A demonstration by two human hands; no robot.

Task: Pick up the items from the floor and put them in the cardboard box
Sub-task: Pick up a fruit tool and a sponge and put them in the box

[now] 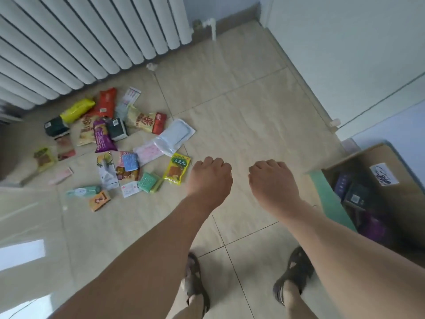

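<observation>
Brown cardboard box [377,157] sits on the floor at the right edge, open on top. Some dark and purple packs [358,196] already lie inside it, so part of the job looks done.

Lots is still left. A big messy heap of small packets lies on the shiny tan floor tiles [241,111] at the left, near the white ribbed radiator [69,42]. In the heap I can see a yellow snack bag [77,110], a red pouch [106,102], a purple pouch [103,139], a clear plastic pack with a pale blue pad [176,135], a small green packet [149,182] and a yellow packet with green writing [177,169]. That last one lies closest to the hands.

Both hands hang in the air above the floor, a little apart. The left hand [210,178] and the right hand [270,180] have their fingers curled under, and neither holds anything. The box is well apart from the heap, so each thing must be carried across.
</observation>
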